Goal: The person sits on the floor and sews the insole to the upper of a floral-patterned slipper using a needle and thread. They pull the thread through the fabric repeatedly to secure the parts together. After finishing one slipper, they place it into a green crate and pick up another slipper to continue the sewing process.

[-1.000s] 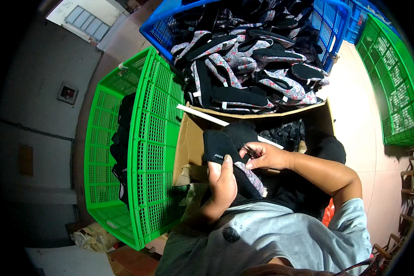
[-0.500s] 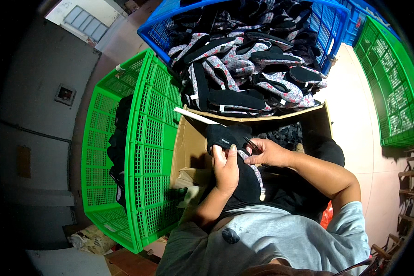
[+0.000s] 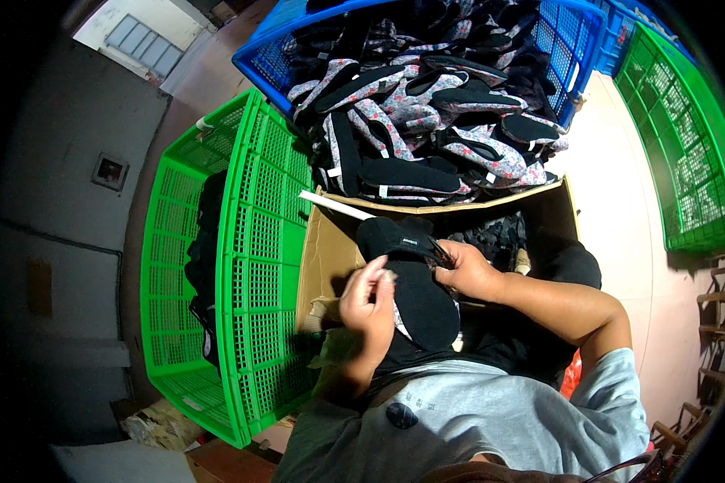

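We see a black slipper at the centre, above the person's lap, flat sole up, rounded end toward five o'clock, floral edging showing at eight. Black fabric with a small pale label meets it at eleven. The right hand, at two o'clock, is clamped on a slim dark tool and touches the slipper. The left hand, at nine, curls its fingers by the slipper's edge; we cannot tell whether they grip. Toward twelve we find an open cardboard box, a white strip at its corner, then a blue crate heaped with floral slippers. A green crate stands at nine, a second green crate at two
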The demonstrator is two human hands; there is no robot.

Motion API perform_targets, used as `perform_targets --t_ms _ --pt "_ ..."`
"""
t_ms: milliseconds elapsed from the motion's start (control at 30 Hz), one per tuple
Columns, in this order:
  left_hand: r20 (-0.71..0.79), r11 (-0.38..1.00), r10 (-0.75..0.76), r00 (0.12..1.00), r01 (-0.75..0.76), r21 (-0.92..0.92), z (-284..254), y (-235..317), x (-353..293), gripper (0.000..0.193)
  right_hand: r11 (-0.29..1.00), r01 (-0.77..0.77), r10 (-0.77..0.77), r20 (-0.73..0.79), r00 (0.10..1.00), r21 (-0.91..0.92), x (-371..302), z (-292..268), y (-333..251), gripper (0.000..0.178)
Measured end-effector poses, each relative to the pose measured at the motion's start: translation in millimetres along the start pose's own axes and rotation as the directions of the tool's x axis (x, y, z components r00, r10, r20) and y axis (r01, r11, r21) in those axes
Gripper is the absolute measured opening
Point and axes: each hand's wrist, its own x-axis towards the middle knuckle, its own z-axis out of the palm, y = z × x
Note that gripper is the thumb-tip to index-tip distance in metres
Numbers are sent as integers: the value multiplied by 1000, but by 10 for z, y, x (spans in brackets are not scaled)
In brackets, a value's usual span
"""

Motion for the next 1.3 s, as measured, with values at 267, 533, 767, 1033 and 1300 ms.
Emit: perform_targets --t_ms 267,533,767,1033,1300 --pt "-104 962 173 979 -145 232 -74 -304 61 23 999 -35 35 13 999 -16 40 33 11 13" --pt "-107 958 199 974 -170 233 -78 -335 83 16 999 -11 11 -10 1000 -34 40 32 35 14" --pt "-129 941 217 968 -172 290 -77 -304 107 19 999 7 -7 -16 1000 -47 61 44 116 14" --pt "-191 877 340 921 -236 419 -208 -317 156 22 997 37 -38 -9 999 -69 34 48 12 13" --pt "-144 863 314 938 -219 455 -262 -285 172 23 997 27 -24 37 999 -76 37 64 15 12"
